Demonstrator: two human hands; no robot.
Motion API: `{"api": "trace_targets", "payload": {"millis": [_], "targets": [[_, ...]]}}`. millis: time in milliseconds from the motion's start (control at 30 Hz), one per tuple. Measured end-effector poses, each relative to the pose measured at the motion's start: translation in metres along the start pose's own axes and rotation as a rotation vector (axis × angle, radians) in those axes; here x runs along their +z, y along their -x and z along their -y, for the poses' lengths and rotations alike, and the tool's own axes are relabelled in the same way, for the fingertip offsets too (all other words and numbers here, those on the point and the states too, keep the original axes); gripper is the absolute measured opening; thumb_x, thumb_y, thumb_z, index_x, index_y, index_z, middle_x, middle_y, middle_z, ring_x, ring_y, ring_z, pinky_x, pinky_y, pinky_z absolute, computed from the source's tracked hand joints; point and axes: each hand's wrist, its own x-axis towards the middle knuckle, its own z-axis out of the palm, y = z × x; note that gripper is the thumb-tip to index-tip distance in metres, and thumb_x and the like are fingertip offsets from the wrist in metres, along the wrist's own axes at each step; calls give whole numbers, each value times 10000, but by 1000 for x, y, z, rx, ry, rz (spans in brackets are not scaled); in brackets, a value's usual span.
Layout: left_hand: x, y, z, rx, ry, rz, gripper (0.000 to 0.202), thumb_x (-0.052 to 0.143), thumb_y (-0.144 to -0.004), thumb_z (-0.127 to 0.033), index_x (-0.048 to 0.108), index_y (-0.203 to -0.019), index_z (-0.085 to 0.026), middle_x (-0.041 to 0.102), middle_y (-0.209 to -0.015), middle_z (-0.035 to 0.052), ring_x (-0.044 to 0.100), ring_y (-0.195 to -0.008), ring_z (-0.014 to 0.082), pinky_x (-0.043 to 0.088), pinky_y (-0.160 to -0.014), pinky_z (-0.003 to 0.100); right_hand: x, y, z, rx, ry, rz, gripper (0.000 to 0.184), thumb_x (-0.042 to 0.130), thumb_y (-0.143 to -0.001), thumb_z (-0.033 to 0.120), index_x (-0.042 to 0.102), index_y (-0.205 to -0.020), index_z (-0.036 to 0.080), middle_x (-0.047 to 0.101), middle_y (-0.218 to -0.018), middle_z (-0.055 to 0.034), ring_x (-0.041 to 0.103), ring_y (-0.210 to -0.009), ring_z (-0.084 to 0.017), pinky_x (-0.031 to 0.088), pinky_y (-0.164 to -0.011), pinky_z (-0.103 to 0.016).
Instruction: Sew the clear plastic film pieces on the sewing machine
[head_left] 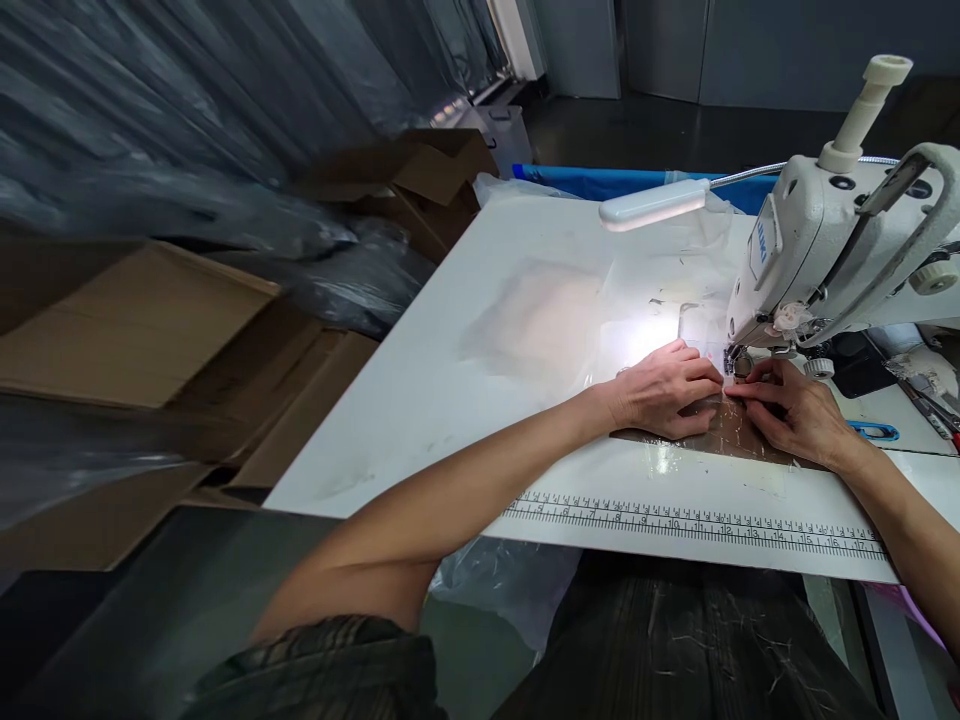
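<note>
A white sewing machine [810,235] stands at the right of the table, its presser foot [733,358] lowered close to the work surface. My left hand [667,392] lies just left of the foot, fingers bent and pressed together near a pale, sheer piece of material [701,328]. From the right, my right hand [795,410] reaches in with thumb and fingers pinched, its tips almost meeting the left fingertips in front of the foot. What either hand pinches is too small to make out. Beneath both hands is a shiny brown plate [739,430] with thread scraps.
A lit white lamp [652,205] hangs over the white table [420,400]. A printed ruler [697,525] runs along its front edge. Blue thread snips [874,431] and other tools lie right of my right hand. Cardboard boxes [135,320] and plastic sheeting stand at the left.
</note>
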Motion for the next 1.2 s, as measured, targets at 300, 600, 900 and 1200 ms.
{"api": "trace_targets", "payload": {"millis": [300, 600, 900, 1200], "targets": [[-5, -2, -4, 30, -94, -14, 283, 454, -927, -321, 675, -920, -145, 704, -994, 88, 557, -749, 190, 401, -743, 371, -3, 2, 13, -70, 195, -25, 368, 428, -950, 357, 729, -1140, 261, 643, -1008, -111, 582, -646, -170, 349, -459, -257], [-8, -1, -3, -5, -87, -7, 266, 488, -902, -322, 683, -949, -147, 698, -1020, 75, 546, -760, 188, 391, -754, 376, -1, 2, 20, -87, 255, -31, 398, 359, -978, 335, 694, -1163, 224, 625, -923, -107, 565, -612, -163, 326, -437, -256], [-16, -5, 0, -84, -93, 149, 365, 437, -909, -383, 670, -1037, -133, 662, -1121, 108, 541, -822, 211, 393, -772, 398, -2, -2, 31, 79, 295, 172, 417, 360, -962, 300, 588, -1303, 226, 592, -982, -125, 538, -614, -171, 322, -434, -268], [-18, -5, 3, -113, -102, 226, 515, 401, -926, -484, 618, -1189, -98, 613, -1180, 131, 536, -870, 226, 410, -793, 408, -5, 2, 12, 151, -69, -59, 431, 376, -972, 435, 699, -1133, 200, 689, -991, -115, 653, -699, -199, 522, -593, -317]]}}
